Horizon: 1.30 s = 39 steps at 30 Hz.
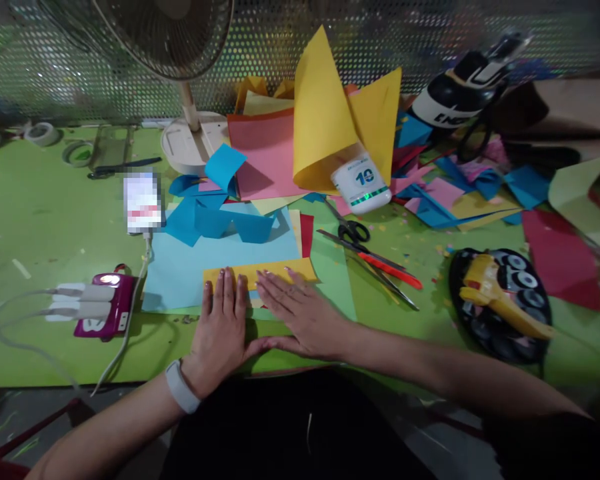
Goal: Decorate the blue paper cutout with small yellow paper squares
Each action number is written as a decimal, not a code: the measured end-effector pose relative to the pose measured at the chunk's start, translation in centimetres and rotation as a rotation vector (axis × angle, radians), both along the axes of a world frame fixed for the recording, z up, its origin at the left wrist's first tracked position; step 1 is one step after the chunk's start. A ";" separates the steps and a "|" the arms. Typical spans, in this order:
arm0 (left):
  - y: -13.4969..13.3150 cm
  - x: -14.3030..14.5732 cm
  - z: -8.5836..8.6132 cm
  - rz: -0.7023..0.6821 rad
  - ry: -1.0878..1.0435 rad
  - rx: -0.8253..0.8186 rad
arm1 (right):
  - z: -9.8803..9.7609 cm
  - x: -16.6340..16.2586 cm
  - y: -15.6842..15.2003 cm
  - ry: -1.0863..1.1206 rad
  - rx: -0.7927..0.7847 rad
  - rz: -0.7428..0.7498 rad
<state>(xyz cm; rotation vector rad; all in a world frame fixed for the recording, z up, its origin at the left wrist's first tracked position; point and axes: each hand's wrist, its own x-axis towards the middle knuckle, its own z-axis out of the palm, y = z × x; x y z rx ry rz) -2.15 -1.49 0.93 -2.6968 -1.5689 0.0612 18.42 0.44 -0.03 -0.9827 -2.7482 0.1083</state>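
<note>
Left hand (220,330) and right hand (305,315) flat, open, on yellow paper (276,270); scissors (353,231) rightward, power bank (109,308) leftward.

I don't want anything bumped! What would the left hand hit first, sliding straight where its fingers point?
The left hand would probably meet the folded dark blue paper, past the yellow strip and light blue sheet; depth unclear.

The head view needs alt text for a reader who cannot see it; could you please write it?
The left hand and right hand press flat, side by side, on a yellow paper strip. The strip lies on a light blue sheet on a green table, with scissors, loose coloured paper and a fan behind.
</note>
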 end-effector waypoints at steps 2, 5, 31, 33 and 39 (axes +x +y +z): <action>0.0 -0.1 0.0 -0.011 -0.001 -0.004 | -0.1 -0.9 -0.1 0.020 -0.038 0.030; 0.1 -0.1 -0.1 -0.023 0.011 -0.010 | -0.6 -1.6 -0.4 0.033 -0.071 0.019; -0.5 -5.0 1.0 -0.011 -0.128 0.115 | 1.0 6.4 -1.2 0.005 -0.030 -0.302; 0.2 -4.3 2.3 -0.025 -0.137 0.117 | 2.2 6.2 -0.2 0.080 -0.057 -0.353; 4.3 -0.2 5.2 -0.056 -0.145 0.053 | 3.8 3.5 3.5 0.093 -0.308 -0.289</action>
